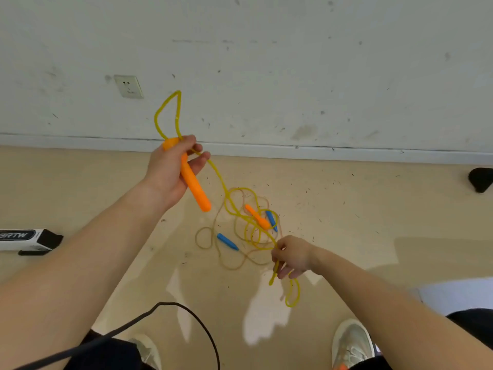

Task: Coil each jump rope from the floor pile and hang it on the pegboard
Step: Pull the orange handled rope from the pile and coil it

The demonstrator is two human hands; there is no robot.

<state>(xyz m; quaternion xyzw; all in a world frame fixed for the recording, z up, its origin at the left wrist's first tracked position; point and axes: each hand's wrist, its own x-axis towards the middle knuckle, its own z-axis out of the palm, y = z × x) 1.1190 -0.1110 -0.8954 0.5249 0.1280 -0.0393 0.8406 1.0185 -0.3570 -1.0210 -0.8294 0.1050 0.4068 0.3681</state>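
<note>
head view | left hand (170,169) grips orange handle (193,182), a yellow rope (218,177) loop rising above it | right hand (292,256) pinches that rope lower down | floor pile (248,231) between them (blue handles (226,241) included), near the wall (293,76)

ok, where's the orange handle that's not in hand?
Head view, centre: the loose orange plastic handle lies on the beige floor, just left of a blue plastic handle.
</note>
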